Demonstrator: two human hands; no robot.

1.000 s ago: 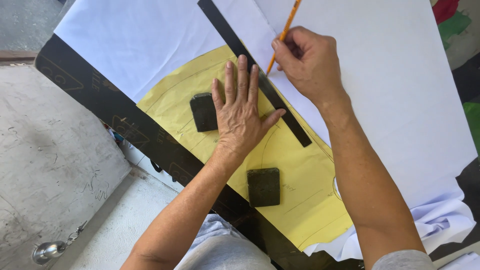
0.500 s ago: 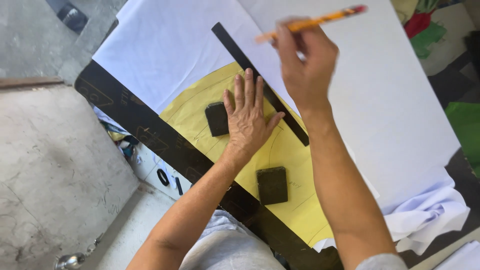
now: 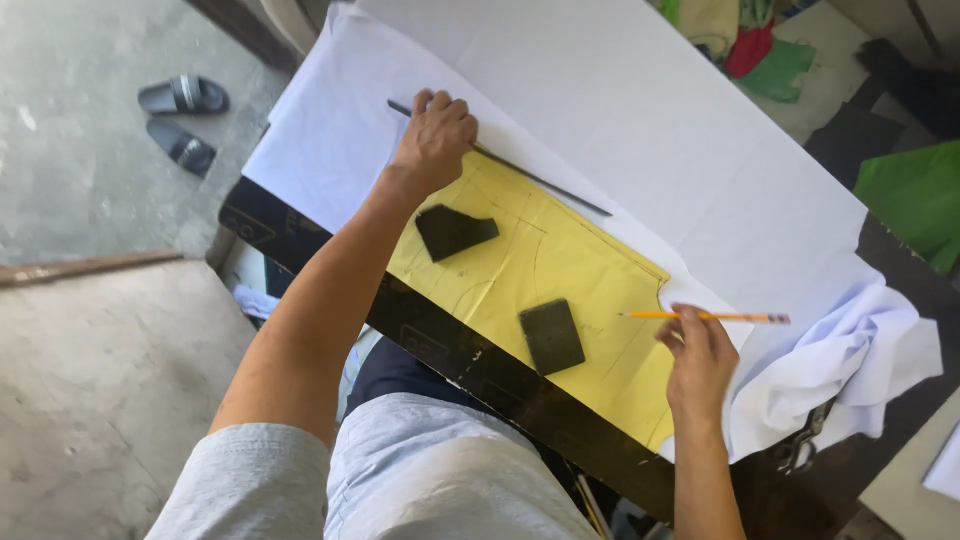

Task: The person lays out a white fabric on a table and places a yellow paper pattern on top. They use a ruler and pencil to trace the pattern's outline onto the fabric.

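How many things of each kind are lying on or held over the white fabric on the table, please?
Dark flat weights: 2, one angular, one rectangular
Yellow paper pattern: 1
Dark ruler, under the left hand: 1
Yellow pencil, in the right hand: 1
Total: 5

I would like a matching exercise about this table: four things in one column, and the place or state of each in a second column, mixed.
Things:
1. pencil
2. black ruler
3. dark rectangular weight
4. sandals

Places or states:
a. on the concrete floor
b. lying on the yellow paper pattern
c. held in the right hand
d. under the left hand, on white fabric

Pairs: 1-c, 2-d, 3-b, 4-a
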